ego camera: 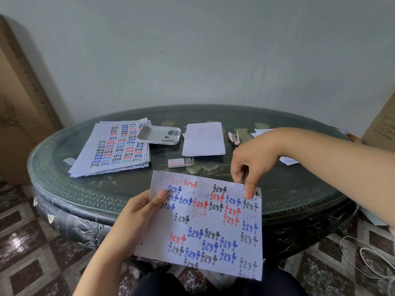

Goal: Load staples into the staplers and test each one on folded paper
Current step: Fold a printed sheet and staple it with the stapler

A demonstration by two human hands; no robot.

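Note:
I hold a folded paper [205, 227], covered in coloured "test" words, in front of the table's near edge. My left hand [136, 212] pinches its left edge, thumb on top. My right hand [254, 163] is at the paper's top right corner, fingers curled round a small dark stapler [244, 177] that is mostly hidden, thumb down on the sheet. Short staple marks show along the paper's top edge. A pink stapler [234, 138] lies on the table beyond my right hand. An open staple box [180, 163] sits mid-table.
The round dark glass-topped table [85, 189] carries a stack of printed sheets [113, 148] at the left, a white tray [149, 139] with loose staples, a blank folded paper [203, 142] and more papers [288, 161] behind my right forearm. Cardboard boxes stand at both sides; white cables [367, 259] lie on the floor.

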